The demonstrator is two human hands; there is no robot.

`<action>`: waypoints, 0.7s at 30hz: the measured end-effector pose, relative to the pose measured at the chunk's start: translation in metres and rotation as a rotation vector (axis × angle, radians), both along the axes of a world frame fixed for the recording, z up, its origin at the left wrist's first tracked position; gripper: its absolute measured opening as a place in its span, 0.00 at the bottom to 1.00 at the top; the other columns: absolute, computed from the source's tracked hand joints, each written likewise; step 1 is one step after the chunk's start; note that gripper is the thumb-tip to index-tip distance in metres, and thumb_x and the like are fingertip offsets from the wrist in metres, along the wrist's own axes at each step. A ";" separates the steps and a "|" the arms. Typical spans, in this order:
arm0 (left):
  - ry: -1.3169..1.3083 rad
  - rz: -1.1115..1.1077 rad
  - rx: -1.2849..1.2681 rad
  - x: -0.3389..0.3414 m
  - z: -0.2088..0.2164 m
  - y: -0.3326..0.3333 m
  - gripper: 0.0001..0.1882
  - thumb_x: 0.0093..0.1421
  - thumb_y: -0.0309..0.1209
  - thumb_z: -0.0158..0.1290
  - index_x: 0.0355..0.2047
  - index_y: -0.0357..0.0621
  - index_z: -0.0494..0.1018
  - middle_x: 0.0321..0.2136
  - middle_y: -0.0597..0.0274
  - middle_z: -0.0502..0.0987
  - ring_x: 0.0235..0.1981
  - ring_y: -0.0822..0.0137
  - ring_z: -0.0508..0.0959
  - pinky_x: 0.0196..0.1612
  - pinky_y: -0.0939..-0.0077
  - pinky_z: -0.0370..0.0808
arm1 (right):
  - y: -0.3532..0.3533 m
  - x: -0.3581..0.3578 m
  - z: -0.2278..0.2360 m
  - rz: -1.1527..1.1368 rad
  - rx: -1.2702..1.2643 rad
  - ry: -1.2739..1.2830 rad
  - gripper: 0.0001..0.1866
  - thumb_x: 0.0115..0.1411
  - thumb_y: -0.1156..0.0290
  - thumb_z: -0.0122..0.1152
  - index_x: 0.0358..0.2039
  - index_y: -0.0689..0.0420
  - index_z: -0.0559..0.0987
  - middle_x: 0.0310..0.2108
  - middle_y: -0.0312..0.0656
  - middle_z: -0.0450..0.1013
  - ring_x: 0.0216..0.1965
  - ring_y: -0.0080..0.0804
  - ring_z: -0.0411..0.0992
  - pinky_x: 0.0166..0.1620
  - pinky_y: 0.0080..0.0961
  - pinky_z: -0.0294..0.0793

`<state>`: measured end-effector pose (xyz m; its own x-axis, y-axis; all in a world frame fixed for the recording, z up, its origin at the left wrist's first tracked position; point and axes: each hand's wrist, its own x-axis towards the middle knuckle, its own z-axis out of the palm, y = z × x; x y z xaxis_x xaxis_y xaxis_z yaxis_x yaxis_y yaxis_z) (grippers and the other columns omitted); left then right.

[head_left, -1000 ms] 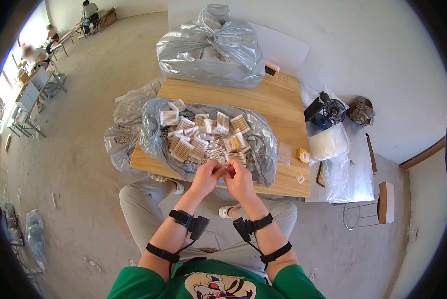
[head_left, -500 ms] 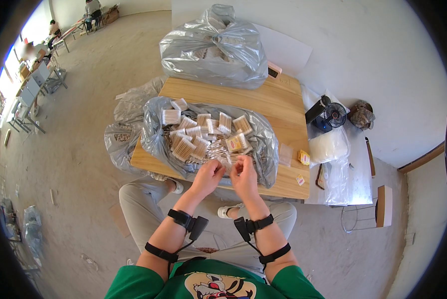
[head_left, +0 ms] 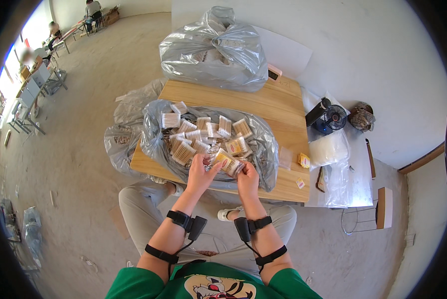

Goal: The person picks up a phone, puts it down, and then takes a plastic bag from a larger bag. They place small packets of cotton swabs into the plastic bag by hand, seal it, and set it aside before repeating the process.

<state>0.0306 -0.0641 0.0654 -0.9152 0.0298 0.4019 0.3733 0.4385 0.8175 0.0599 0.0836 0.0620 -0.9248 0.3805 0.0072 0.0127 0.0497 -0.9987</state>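
Between my two hands is a small clear pack of cotton swabs [head_left: 227, 160] with a yellow label, tilted over the near side of an open grey plastic bag [head_left: 267, 164]. My left hand [head_left: 200, 174] pinches its left end, with the thumb along the label. At the other end, the fingers of my right hand [head_left: 248, 178] close on the pack's edge. Beneath and beyond lie loose swabs and several bundles of cotton swabs [head_left: 184, 153] in the bag. One more yellow-labelled pack [head_left: 237, 146] rests on top of them.
A tied grey bag [head_left: 213, 55] stands at the wooden table's [head_left: 288, 114] far edge. Yellow cards [head_left: 304, 160] and clear sachets [head_left: 285, 157] lie on the right. A side table holds a small fan [head_left: 335, 117] and a white plastic bundle [head_left: 329, 146]. People sit far left.
A yellow-labelled swab pack now shows in my hands, where the fingers hid whatever they held before. My left hand has shifted slightly left, my right hand slightly nearer me.
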 end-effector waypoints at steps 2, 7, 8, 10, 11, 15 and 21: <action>-0.514 -0.168 0.745 -0.003 -0.006 0.003 0.19 0.51 0.34 0.60 0.38 0.36 0.68 0.29 0.57 0.72 0.30 0.64 0.73 0.32 0.72 0.69 | -0.002 -0.002 -0.005 0.030 -0.374 -0.009 0.12 0.53 0.85 0.48 0.38 0.63 0.74 0.33 0.38 0.74 0.30 0.25 0.73 0.31 0.23 0.71; -0.447 -0.124 0.518 -0.013 -0.009 0.002 0.14 0.49 0.31 0.61 0.33 0.36 0.72 0.27 0.57 0.74 0.28 0.64 0.74 0.32 0.74 0.70 | 0.019 -0.007 -0.023 0.094 -0.145 0.029 0.13 0.55 0.84 0.48 0.41 0.63 0.73 0.34 0.37 0.72 0.31 0.22 0.70 0.34 0.18 0.70; -0.237 -0.076 0.245 -0.017 -0.010 0.002 0.12 0.49 0.31 0.61 0.30 0.37 0.73 0.26 0.58 0.75 0.27 0.63 0.74 0.31 0.73 0.70 | 0.022 -0.010 -0.025 0.093 -0.145 0.029 0.13 0.55 0.84 0.48 0.41 0.63 0.73 0.34 0.37 0.72 0.31 0.22 0.70 0.34 0.18 0.70; -0.176 -0.092 0.092 -0.020 0.005 0.001 0.11 0.47 0.30 0.61 0.28 0.37 0.74 0.26 0.58 0.75 0.27 0.62 0.74 0.31 0.73 0.70 | 0.016 -0.017 -0.004 0.137 0.006 0.121 0.09 0.56 0.81 0.52 0.39 0.62 0.74 0.31 0.34 0.72 0.29 0.19 0.69 0.34 0.17 0.68; -0.109 -0.113 -0.058 -0.021 0.010 0.002 0.10 0.46 0.30 0.62 0.27 0.37 0.75 0.26 0.57 0.75 0.27 0.60 0.75 0.31 0.72 0.71 | 0.012 -0.019 0.003 0.135 0.005 0.115 0.09 0.56 0.81 0.52 0.39 0.62 0.74 0.31 0.34 0.72 0.29 0.19 0.69 0.34 0.17 0.68; -0.064 -0.102 -0.083 -0.028 0.011 0.005 0.10 0.44 0.29 0.62 0.26 0.38 0.76 0.25 0.57 0.74 0.27 0.58 0.74 0.31 0.71 0.71 | 0.008 -0.034 0.010 0.220 0.224 0.091 0.05 0.56 0.76 0.58 0.34 0.61 0.76 0.26 0.36 0.72 0.26 0.19 0.67 0.32 0.17 0.67; -0.125 -0.094 -0.001 -0.038 0.005 0.008 0.08 0.44 0.27 0.62 0.24 0.39 0.76 0.23 0.58 0.74 0.27 0.59 0.74 0.30 0.71 0.71 | 0.006 -0.047 0.007 0.167 0.228 0.089 0.05 0.56 0.74 0.59 0.28 0.62 0.75 0.21 0.35 0.71 0.23 0.18 0.66 0.29 0.17 0.66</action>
